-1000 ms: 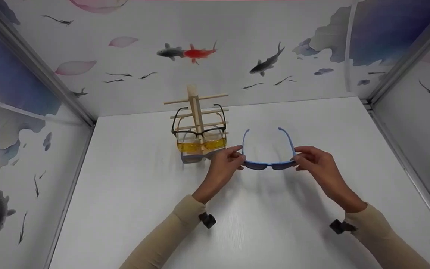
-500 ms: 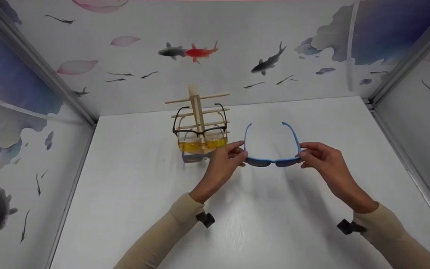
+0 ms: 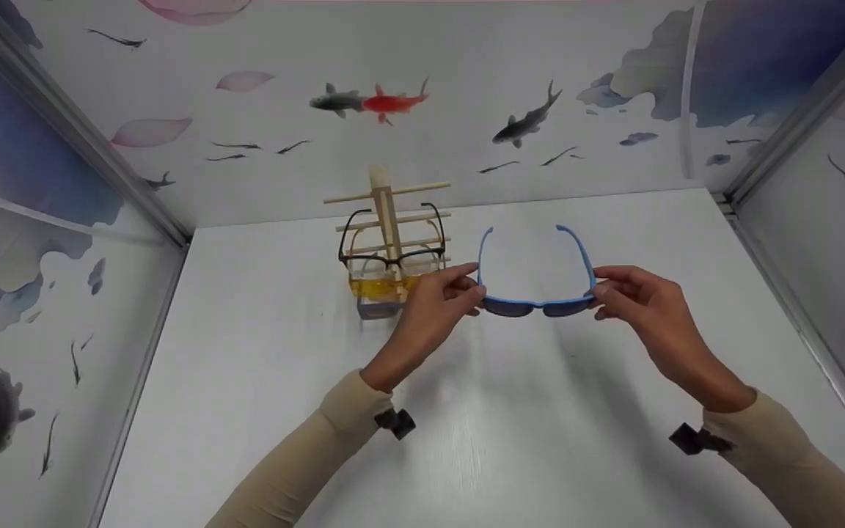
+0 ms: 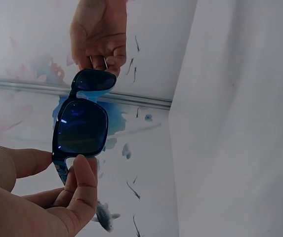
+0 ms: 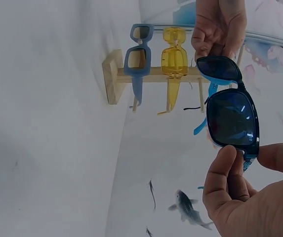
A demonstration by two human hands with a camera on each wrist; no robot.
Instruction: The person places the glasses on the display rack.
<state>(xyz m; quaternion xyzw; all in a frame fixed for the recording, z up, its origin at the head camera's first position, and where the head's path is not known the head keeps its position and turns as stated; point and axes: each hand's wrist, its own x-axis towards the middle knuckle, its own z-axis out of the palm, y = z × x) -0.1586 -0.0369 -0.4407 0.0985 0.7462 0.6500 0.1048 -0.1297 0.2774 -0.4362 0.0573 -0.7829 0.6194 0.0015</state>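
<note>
A pair of blue sunglasses [image 3: 538, 303] with dark lenses is held above the white table, temples unfolded and pointing away. My left hand [image 3: 436, 312] pinches its left corner, where temple meets frame. At the opposite corner my right hand [image 3: 642, 312] pinches it the same way. In the left wrist view the dark lens [image 4: 82, 127] faces the camera, with thumb and fingers at the hinge. The wooden glasses stand [image 3: 386, 213] is just left of the left hand. On it hang black-framed glasses [image 3: 393, 261], yellow glasses [image 3: 371, 287] and grey-blue sunglasses [image 5: 138, 61]; the left hand partly covers the lower ones.
The white table [image 3: 261, 411] meets a back wall [image 3: 452, 44] printed with fish and petals. Side walls with metal-edged corners stand left and right. The stand's top peg [image 3: 422, 188] carries no glasses. Small black cameras [image 3: 395, 423] are strapped at both wrists.
Both hands have carried the blue sunglasses slightly upward in the head view, toward the back, and a little to the right at first. The hands have moved slightly apart. The stand has stayed put.
</note>
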